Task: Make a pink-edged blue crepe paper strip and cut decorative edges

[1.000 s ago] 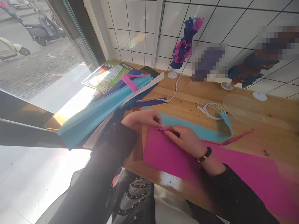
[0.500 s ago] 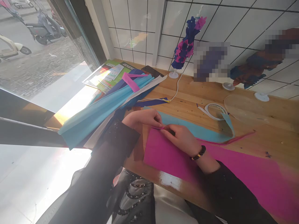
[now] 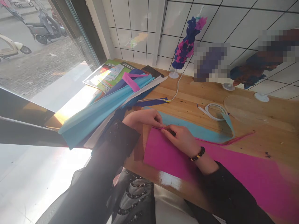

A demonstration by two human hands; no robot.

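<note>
A long sheet of magenta crepe paper (image 3: 170, 158) lies across the front of the table and runs off to the lower right. At its far left edge my left hand (image 3: 149, 118) pinches the rim between thumb and finger. Right beside it, my right hand (image 3: 181, 137), with a beaded bracelet on the wrist, pinches the same edge, fingertips almost touching the left ones. The edge looks narrowly folded there; the fingers hide the exact spot. Behind both hands lies a light blue paper strip (image 3: 193, 127).
Folded blue crepe paper (image 3: 105, 109) and a magazine (image 3: 105, 74) lie at the left by the window. A roll of white tape (image 3: 216, 112) sits at the back right. Paper-covered figures on white bases, one blue and pink (image 3: 185, 46), stand along the tiled wall.
Almost nothing differs. My right hand and wrist have shifted very slightly to the left; both hands keep their pinch on the magenta paper's edge.
</note>
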